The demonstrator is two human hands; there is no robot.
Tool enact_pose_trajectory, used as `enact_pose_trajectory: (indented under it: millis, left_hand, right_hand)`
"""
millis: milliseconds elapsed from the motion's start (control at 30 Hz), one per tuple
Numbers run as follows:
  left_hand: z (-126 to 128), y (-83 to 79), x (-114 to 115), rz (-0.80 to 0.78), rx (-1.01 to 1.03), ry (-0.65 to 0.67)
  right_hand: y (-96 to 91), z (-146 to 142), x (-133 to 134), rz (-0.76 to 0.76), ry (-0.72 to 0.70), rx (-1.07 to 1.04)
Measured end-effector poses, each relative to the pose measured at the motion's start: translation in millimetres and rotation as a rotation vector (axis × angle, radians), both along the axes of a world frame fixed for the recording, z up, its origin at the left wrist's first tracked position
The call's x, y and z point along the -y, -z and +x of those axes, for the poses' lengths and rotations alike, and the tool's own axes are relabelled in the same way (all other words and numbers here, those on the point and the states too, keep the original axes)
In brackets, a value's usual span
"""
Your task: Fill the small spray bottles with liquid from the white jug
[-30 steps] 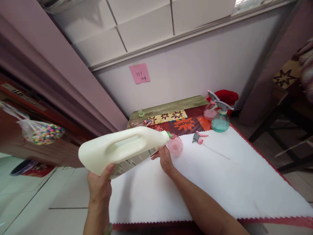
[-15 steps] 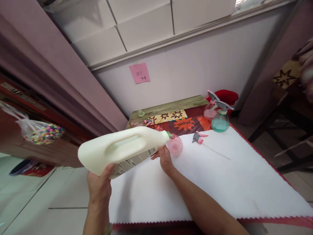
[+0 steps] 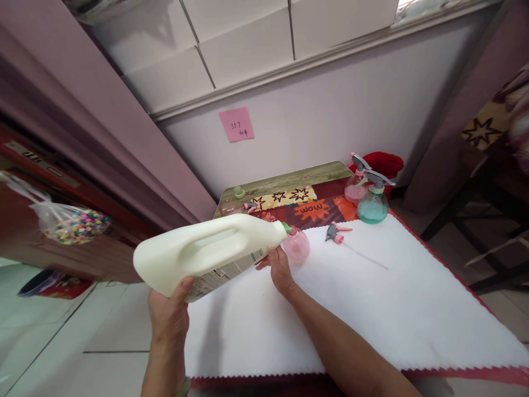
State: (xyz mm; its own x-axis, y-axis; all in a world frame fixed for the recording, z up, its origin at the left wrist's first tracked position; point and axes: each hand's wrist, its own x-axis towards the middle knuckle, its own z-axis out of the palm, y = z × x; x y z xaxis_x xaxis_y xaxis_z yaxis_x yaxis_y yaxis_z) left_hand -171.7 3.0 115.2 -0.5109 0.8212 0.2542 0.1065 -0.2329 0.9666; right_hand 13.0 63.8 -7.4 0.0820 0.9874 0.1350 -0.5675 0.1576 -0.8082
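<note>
A large cream-coloured jug (image 3: pixel 210 231) with a side handle lies tilted in the air, its green-tipped mouth at the neck of a round pink bottle (image 3: pixel 297 246). My left hand (image 3: pixel 169 303) grips the jug's base end from below. Under the jug's neck, my right hand (image 3: pixel 279 270) supports it with thumb and fingers. The pink bottle stands on the white cloth (image 3: pixel 351 320). To its right lies a grey and pink spray head (image 3: pixel 335 234) with a thin tube. Liquid flow at the mouth is too small to make out.
A pink spray bottle (image 3: pixel 354 190) and a teal spray bottle (image 3: pixel 372 207) stand at the table's back right. Another clear bottle (image 3: pixel 233 208) lies behind the jug, near a green cap (image 3: pixel 239 192). A bag of colourful beads (image 3: pixel 76 223) hangs at left.
The jug, both hands and the pink bottle hold nearly the same positions. Only a very slight shift of the view shows.
</note>
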Motion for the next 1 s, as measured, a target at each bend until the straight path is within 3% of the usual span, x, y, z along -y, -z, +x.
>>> enact_pose_trajectory:
  millis: [1000]
  left_hand:
    - [3.1, -2.4, 0.2, 0.012, -0.003, -0.024]
  right_hand:
    - [-1.4, 0.9, 0.5, 0.004, -0.006, 0.001]
